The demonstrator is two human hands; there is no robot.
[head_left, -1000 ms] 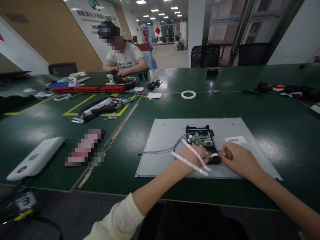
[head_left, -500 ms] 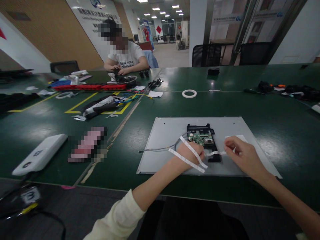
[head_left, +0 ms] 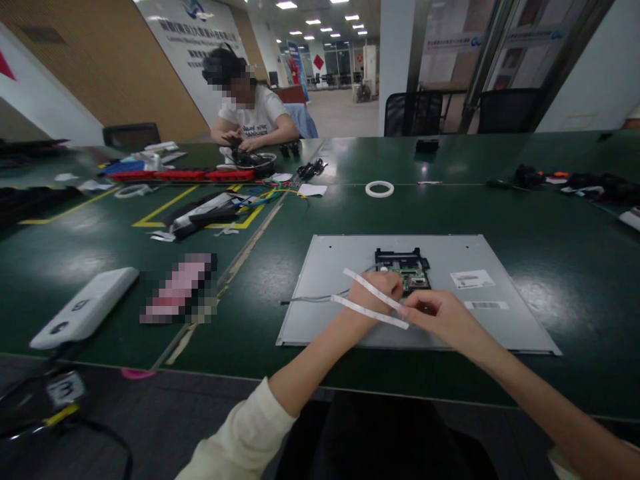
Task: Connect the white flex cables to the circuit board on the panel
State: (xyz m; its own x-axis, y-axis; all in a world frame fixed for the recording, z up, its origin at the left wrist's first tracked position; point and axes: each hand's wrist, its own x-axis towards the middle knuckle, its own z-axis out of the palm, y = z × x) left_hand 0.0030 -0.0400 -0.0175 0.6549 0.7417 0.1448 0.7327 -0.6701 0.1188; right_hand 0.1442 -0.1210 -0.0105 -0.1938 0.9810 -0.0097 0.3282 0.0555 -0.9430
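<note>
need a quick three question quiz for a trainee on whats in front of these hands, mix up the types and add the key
1. Multiple choice: which of these is the bare right hand nearest?
a) the long red bar
b) a thin white strip lying across the bare left hand
c) the white oblong device

2. True or false: the white ring-shaped roll lies on the green table, beyond the flat grey panel.

3. Fill in the colour: the green circuit board sits in a ____ open frame.

Key: 1 b; 2 true; 3 black.
</note>
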